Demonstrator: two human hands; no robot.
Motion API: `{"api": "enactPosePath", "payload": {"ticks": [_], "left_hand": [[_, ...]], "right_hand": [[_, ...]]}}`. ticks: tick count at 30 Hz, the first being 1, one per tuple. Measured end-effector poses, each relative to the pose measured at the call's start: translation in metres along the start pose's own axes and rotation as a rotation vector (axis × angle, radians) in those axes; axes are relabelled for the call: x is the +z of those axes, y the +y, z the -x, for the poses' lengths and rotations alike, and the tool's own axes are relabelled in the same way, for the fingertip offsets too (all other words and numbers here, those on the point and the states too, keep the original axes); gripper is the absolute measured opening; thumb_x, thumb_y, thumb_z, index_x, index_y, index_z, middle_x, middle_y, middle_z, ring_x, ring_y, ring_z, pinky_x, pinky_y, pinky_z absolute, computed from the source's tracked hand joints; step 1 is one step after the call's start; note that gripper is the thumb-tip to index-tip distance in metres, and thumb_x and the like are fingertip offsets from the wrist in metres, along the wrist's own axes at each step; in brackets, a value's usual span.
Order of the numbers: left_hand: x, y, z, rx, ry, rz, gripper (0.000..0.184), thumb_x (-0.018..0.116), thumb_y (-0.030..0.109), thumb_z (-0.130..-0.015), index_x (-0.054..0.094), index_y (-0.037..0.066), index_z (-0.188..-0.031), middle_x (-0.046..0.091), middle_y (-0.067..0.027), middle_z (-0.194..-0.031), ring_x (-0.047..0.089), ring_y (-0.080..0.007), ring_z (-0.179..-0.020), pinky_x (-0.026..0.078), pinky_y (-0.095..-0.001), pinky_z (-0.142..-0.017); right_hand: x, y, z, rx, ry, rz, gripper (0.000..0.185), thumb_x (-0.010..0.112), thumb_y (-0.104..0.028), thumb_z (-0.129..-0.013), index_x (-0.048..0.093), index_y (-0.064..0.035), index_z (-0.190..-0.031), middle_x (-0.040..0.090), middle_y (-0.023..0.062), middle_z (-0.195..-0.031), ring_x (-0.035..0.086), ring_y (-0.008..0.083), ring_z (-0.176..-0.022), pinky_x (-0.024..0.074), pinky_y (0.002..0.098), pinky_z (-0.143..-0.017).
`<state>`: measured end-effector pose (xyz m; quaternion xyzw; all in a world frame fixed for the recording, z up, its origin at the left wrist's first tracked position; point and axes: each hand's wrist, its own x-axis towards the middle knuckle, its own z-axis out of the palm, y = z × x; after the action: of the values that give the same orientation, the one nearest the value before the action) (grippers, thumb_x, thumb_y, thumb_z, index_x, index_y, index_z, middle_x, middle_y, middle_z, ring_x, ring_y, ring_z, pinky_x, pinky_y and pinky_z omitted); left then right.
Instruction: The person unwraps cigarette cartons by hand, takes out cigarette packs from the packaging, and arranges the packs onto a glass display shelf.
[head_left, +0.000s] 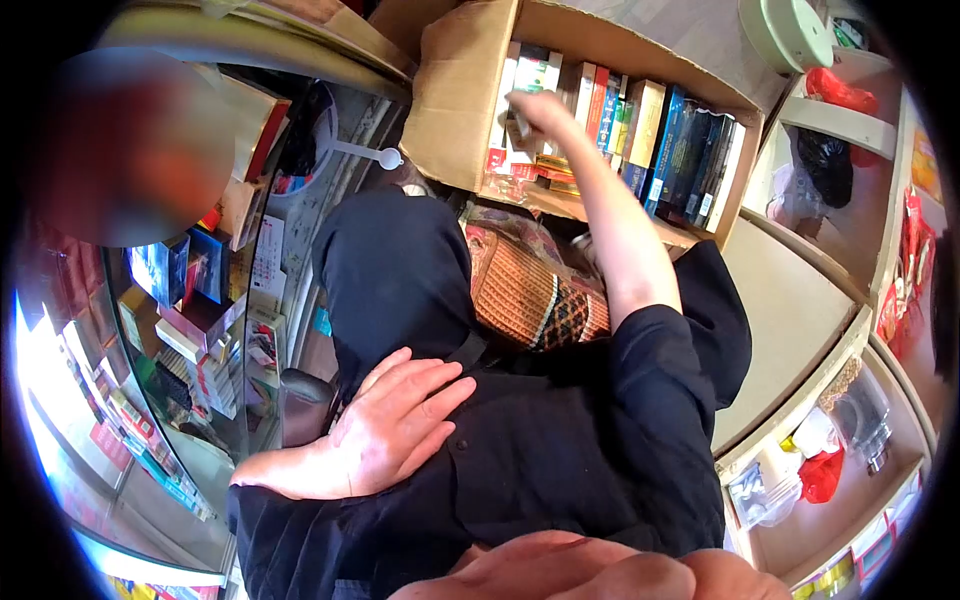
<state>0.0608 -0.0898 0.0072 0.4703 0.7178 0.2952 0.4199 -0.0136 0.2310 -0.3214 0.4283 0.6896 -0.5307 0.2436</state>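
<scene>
My right hand [540,114] reaches into an open cardboard box [447,110], its fingers curled at the left end of a row of upright packs. Something small and greyish shows under the fingers, but I cannot make out what it is. Red, white and yellow packs [594,98] stand to the right of the hand, with dark blue packs [672,150] farther right. My left hand [400,425] lies flat on my dark shirt near my lap, fingers slightly apart, holding nothing. Between my knees is a woven brown and orange item [520,295].
A glass display case [180,370] holding stacked packs stands on the left. Open drawers [835,125] with plastic bags are on the right, and a lower drawer [800,545] holds a red bag [822,474]. A pale green round container [785,35] sits at the top right.
</scene>
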Motion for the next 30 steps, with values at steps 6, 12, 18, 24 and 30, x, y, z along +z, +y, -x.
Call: {"api": "enactPosePath", "payload": {"ticks": [6,12,18,24,30], "left_hand": [[0.001,0.001,0.004,0.028,-0.019,-0.053,0.050,0.069,0.012,-0.078,0.055,0.002,-0.125,0.056,-0.0174,-0.121,0.055,-0.0322,-0.111,0.039,-0.0486,-0.101],[0.009,-0.001,0.010,0.116,0.018,-0.124,0.049,0.067,0.014,-0.080,0.054,0.002,-0.126,0.056,-0.0167,-0.119,0.055,-0.0309,-0.109,0.038,-0.0488,-0.101],[0.016,0.005,0.015,0.242,0.136,-0.229,0.060,0.069,0.011,-0.075,0.048,0.001,-0.131,0.053,-0.0175,-0.123,0.053,-0.0321,-0.112,0.039,-0.0463,-0.100],[0.020,0.013,0.016,0.145,0.540,-0.369,0.082,0.077,0.020,-0.073,0.036,0.004,-0.141,0.034,-0.0242,-0.143,0.035,-0.0409,-0.131,0.032,-0.0451,-0.109],[0.036,0.009,0.018,0.104,0.676,-0.514,0.092,0.082,0.027,-0.067,0.033,0.009,-0.143,0.029,-0.0280,-0.142,0.034,-0.0446,-0.129,0.032,-0.0485,-0.108]], "right_hand": [[0.080,0.073,-0.042,0.100,0.290,0.835,0.077,0.066,-0.036,-0.082,0.030,-0.0042,-0.143,0.056,0.0232,-0.126,0.059,0.0309,-0.113,0.0480,0.0374,-0.095],[0.026,0.074,-0.055,0.027,-0.115,0.060,0.052,0.072,-0.027,-0.078,0.052,-0.0005,-0.117,0.065,0.0117,-0.110,0.064,0.0184,-0.095,0.0522,0.0418,-0.081],[-0.066,-0.017,0.114,-0.150,-0.661,-0.603,0.031,0.072,-0.018,-0.084,0.058,-0.0080,-0.110,0.066,0.0049,-0.098,0.066,0.0170,-0.088,0.0566,0.0402,-0.080],[-0.040,-0.051,0.268,-0.545,-0.534,-0.182,0.056,0.075,-0.022,-0.081,0.050,-0.0045,-0.128,0.061,0.0062,-0.114,0.059,0.0140,-0.101,0.0485,0.0296,-0.087],[0.021,-0.034,0.344,-0.739,-0.366,-0.186,0.066,0.077,-0.032,-0.079,0.043,-0.0028,-0.128,0.057,0.0117,-0.109,0.059,0.0175,-0.094,0.0498,0.0295,-0.079]]}}
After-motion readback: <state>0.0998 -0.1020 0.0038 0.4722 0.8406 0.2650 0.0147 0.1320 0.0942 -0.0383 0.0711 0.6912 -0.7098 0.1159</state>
